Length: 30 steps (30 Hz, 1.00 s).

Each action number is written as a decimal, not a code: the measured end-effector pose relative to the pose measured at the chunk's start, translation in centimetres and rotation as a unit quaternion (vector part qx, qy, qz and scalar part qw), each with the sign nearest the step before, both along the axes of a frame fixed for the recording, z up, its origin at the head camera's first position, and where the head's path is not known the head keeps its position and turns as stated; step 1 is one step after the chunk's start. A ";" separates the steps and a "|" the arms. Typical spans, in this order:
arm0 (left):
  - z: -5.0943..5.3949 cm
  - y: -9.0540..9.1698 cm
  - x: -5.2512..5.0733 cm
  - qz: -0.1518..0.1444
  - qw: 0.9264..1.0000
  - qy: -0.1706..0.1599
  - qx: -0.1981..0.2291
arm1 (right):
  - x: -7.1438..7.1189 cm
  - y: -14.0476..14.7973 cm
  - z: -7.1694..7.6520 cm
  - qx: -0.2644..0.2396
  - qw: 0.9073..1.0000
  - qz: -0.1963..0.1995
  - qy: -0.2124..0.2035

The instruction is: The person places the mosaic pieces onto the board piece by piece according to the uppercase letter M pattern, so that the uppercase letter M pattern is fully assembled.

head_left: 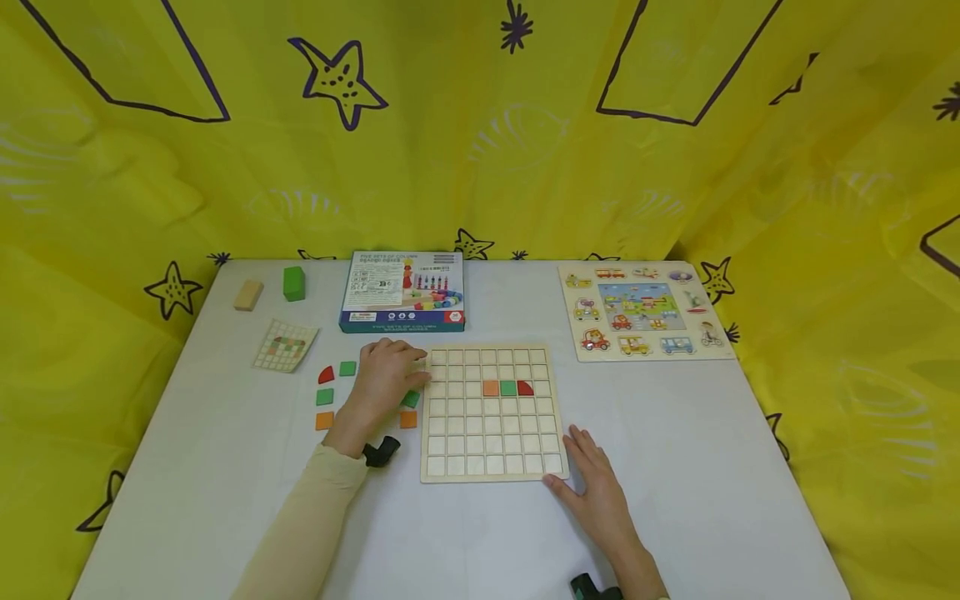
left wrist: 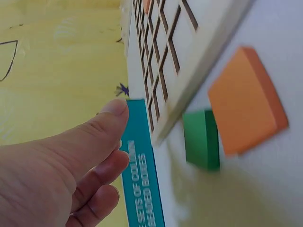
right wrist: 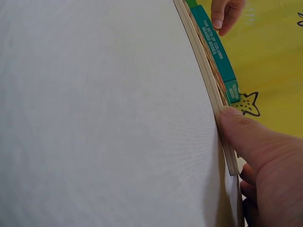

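Note:
A square wooden grid board [head_left: 487, 467] lies on the table. An orange square tile [head_left: 491, 388], a green square tile [head_left: 508, 388] and a red quarter-circle tile [head_left: 526, 388] sit side by side in one row. At the board's left edge is my left hand [head_left: 386, 379], thumb and fingers apart; the left wrist view shows nothing between them. Beside that hand lie a loose green tile [left wrist: 201, 139] and an orange tile [left wrist: 246, 104]. My right hand [head_left: 600, 496] holds the board's near right corner, thumb [right wrist: 241, 125] on the front edge and fingers along the right side.
Left of my left arm lie several loose tiles, including a red quarter-circle [head_left: 326, 375]. A pattern card [head_left: 285, 346], a wood block [head_left: 248, 295] and a green block [head_left: 294, 284] are farther back. Behind the board stand a bead-set box [head_left: 402, 292] and a picture puzzle [head_left: 641, 312].

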<state>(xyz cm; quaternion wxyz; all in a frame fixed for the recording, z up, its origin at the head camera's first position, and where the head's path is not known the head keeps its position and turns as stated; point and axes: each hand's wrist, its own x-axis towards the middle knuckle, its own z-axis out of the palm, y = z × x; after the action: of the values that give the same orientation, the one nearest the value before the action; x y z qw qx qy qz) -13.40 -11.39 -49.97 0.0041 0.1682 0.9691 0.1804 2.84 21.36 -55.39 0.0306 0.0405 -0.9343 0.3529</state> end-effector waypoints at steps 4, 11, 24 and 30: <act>0.1 -1.4 0.0 0.023 1.000 -0.006 0.008 | -0.1 0.0 -0.1 0.001 1.000 -0.002 -0.006; 0.3 -3.4 -0.3 0.052 0.999 -0.013 0.003 | -0.1 0.0 -0.2 0.000 1.000 -0.001 -0.004; -0.3 -7.1 -0.2 0.093 0.995 -0.016 0.021 | -0.2 0.2 -0.1 0.001 1.000 0.002 -0.007; -0.7 -9.1 0.1 0.112 0.993 -0.024 0.023 | -0.2 0.1 -0.1 0.000 1.000 -0.001 -0.012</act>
<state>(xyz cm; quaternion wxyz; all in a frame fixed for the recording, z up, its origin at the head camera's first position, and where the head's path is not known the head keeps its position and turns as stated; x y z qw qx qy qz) -13.31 -20.45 -50.71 0.0032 0.0544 0.9771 0.2058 2.68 21.45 -55.49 0.0201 0.0355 -0.9346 0.3534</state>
